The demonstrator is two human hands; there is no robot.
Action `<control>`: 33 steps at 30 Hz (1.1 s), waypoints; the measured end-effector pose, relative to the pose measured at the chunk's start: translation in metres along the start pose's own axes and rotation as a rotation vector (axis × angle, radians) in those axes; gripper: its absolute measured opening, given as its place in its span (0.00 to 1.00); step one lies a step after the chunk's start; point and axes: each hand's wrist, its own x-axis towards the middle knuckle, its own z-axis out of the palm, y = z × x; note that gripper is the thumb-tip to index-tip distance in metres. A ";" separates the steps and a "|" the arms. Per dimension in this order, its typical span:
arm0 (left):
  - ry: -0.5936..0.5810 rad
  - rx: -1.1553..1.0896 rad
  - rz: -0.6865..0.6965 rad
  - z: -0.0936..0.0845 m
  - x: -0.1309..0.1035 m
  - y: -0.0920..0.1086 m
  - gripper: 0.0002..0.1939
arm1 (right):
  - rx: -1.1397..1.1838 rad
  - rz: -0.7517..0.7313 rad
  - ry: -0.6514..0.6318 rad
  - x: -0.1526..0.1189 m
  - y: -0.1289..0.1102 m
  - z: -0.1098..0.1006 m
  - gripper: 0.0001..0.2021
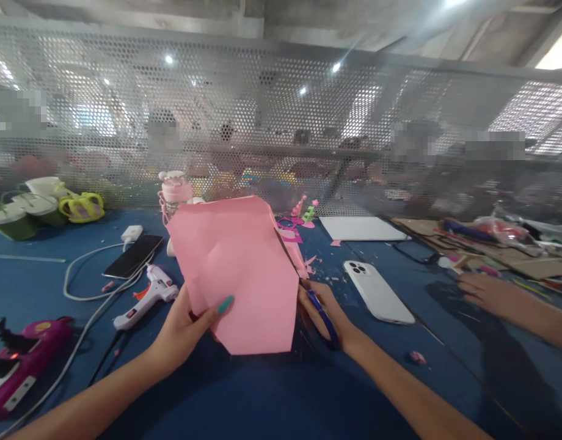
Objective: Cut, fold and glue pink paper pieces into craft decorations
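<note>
My left hand point(192, 327) grips a large pink paper sheet point(244, 269) by its lower left side, thumb on the front and the fingers hidden behind. The sheet is held up over the blue table, its corners cut at a slant. At the sheet's right edge, my right hand point(327, 308) is closed around scissors with dark blue handles point(323, 318). Their dark blades lie along that edge; how far apart they are I cannot tell. Behind the paper, small pink scraps point(308, 266) lie on the table.
A glue gun point(148, 296), black phone point(133, 256), charging cable and magenta power strip point(29, 360) lie left. To the right are a white phone point(378, 292) and another person's hand point(487, 293). A pink bottle point(175, 190) stands behind, before a perforated metal screen point(262, 116).
</note>
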 end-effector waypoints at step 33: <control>-0.176 -0.120 -0.104 -0.001 -0.001 0.006 0.17 | 0.011 -0.087 0.020 0.001 0.009 0.001 0.14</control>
